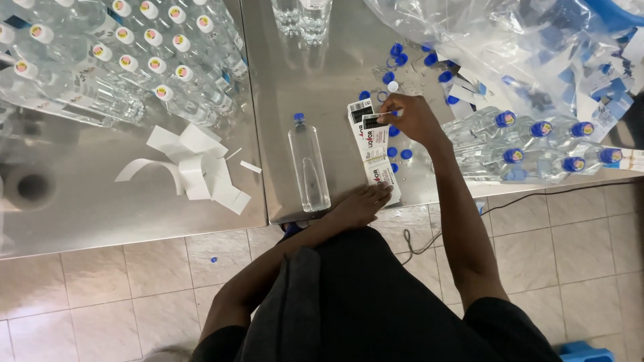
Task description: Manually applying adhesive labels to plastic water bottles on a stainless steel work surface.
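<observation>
Labels (374, 150) lie in a strip on the steel worktop (315, 80); I see my left hand (362, 203) pressing its near end flat, fingers spread, while my right hand (410, 118) pinches the far label. Clear bottle (308, 164) lies just beside.

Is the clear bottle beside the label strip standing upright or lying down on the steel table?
Lying down: the clear bottle shows its whole side, blue cap pointing away.
</observation>
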